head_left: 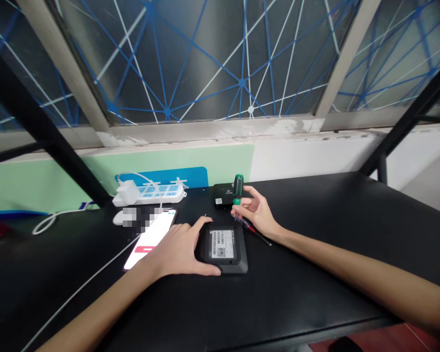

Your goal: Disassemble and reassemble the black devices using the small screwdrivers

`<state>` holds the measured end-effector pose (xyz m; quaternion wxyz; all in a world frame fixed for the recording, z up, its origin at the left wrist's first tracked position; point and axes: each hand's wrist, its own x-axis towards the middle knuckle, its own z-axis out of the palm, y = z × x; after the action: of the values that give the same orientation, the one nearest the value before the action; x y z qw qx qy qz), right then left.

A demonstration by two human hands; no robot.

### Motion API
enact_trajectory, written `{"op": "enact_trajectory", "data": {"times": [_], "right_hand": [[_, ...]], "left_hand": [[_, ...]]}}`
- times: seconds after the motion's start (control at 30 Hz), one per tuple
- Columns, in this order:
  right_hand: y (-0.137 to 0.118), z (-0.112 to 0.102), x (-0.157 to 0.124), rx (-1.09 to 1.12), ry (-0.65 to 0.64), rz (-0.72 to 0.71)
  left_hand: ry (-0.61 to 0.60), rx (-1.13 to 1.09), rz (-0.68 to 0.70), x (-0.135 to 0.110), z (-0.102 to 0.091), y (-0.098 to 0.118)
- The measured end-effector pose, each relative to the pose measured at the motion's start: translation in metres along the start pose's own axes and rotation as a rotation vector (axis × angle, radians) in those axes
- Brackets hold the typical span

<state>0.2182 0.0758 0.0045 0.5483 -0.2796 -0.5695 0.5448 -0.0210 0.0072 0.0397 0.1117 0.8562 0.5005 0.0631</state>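
Observation:
My left hand spans the left side of a square black device, thumb at its near edge and fingers at its far edge. The device lies on the table with a white printed label facing up, showing barcodes and a QR code. Just beyond it, my right hand grips a green-and-black screwdriver, handle upright; its lower end is hard to make out. A second, thin screwdriver with a clear red handle lies beneath the right hand, beside the device.
Behind the right hand sits a small black box. On the left are a lit phone, a white mouse and a power strip with a plugged-in charger. A white cable crosses the black table. Black metal posts flank it.

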Motion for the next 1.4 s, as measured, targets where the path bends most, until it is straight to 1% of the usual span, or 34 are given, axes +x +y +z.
{"op": "enact_trajectory", "data": {"times": [0.07, 0.3, 0.5, 0.63, 0.77, 0.87, 1.0, 1.1, 1.27, 1.4], "right_hand": [[0.001, 0.001, -0.001, -0.009, 0.001, -0.023], [0.003, -0.002, 0.001, -0.024, 0.042, -0.037], [0.004, -0.011, 0.003, 0.045, 0.153, -0.098], [0.005, -0.011, 0.003, 0.075, 0.177, -0.055], [0.003, -0.008, 0.003, 0.005, 0.200, 0.014], [0.001, -0.006, 0.002, -0.063, 0.184, 0.022], [0.000, -0.004, 0.000, -0.223, 0.152, -0.073], [0.002, -0.004, 0.000, -0.262, 0.122, -0.114], [0.003, -0.003, 0.000, -0.332, 0.100, -0.085], [0.001, -0.002, -0.001, -0.260, 0.049, -0.030]], "left_hand": [[-0.004, 0.007, -0.004, 0.000, 0.000, 0.000], [-0.012, 0.005, -0.015, 0.000, -0.002, 0.001], [-0.005, -0.015, -0.016, 0.000, -0.002, 0.001], [0.013, -0.018, -0.024, 0.001, -0.001, 0.000], [0.032, -0.020, -0.013, 0.002, 0.000, -0.002], [0.038, -0.015, -0.006, 0.002, 0.000, -0.002], [0.023, 0.003, -0.015, 0.001, -0.001, 0.000], [0.020, 0.002, -0.015, 0.001, -0.001, 0.001], [0.005, -0.003, -0.013, 0.001, -0.001, 0.001], [-0.001, -0.011, -0.015, 0.001, -0.001, 0.001]]}}
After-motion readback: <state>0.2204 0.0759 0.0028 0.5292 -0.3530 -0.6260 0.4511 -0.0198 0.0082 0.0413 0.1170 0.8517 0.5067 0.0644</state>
